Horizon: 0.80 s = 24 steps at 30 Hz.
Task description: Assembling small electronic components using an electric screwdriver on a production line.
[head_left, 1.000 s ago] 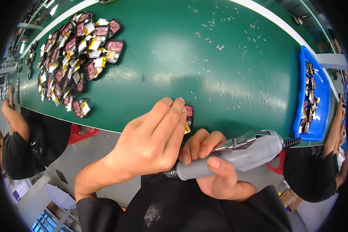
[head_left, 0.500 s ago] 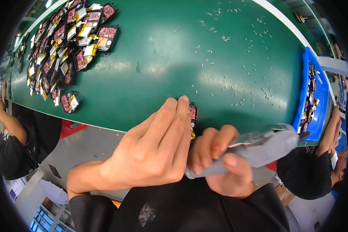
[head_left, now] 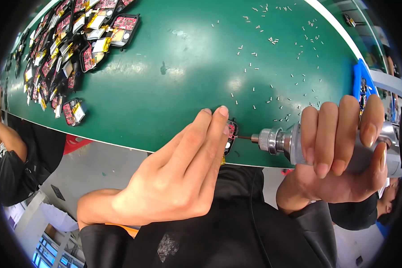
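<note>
A small black device casing (head_left: 231, 139) with a red circuit board lies at the table's near edge, partly covered by my left hand (head_left: 172, 174). My left fingers are closed together along its left side; the thumb is hidden. A bit of yellow shows below the casing. My right hand (head_left: 339, 143) is wrapped round a grey electric screwdriver (head_left: 272, 140), held almost level. The thin bit points left and its tip reaches the casing's right side, at the board. Whether a screw is under the tip is too small to tell.
Many similar open casings (head_left: 60, 51) with boards and silver batteries are heaped at the far left, one casing (head_left: 73, 111) apart from them. Small loose screws (head_left: 272, 41) are strewn over the green table (head_left: 165, 94). A blue bin (head_left: 358, 80) stands right. Other people sit on both sides.
My right hand has turned the screwdriver from pointing down-left to nearly level, and brought its bit to the casing. My left hand stays on the casing. The view has shifted slightly.
</note>
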Each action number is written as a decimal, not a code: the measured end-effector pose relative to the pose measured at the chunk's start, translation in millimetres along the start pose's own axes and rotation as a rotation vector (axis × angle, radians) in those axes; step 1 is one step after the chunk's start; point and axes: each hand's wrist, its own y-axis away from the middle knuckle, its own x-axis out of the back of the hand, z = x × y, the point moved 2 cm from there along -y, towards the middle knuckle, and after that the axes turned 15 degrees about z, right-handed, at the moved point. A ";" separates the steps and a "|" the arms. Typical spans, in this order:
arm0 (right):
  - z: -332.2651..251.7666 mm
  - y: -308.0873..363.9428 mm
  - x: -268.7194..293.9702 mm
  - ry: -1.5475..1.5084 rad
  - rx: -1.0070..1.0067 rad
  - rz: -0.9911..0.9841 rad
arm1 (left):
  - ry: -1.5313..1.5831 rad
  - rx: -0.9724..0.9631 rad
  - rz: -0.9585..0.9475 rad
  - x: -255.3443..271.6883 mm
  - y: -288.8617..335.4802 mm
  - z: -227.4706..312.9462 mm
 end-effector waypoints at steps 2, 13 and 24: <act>3.7 -3.3 -0.5 0.013 0.011 -0.005 | -0.014 0.007 0.005 -0.7 0.2 -0.2; 6.2 -4.7 -0.8 0.067 0.005 -0.044 | -0.016 -0.004 0.087 -7.9 4.4 0.5; 17.5 -17.2 -24.7 0.220 0.022 -0.204 | 0.115 0.030 0.072 -1.3 6.6 -13.9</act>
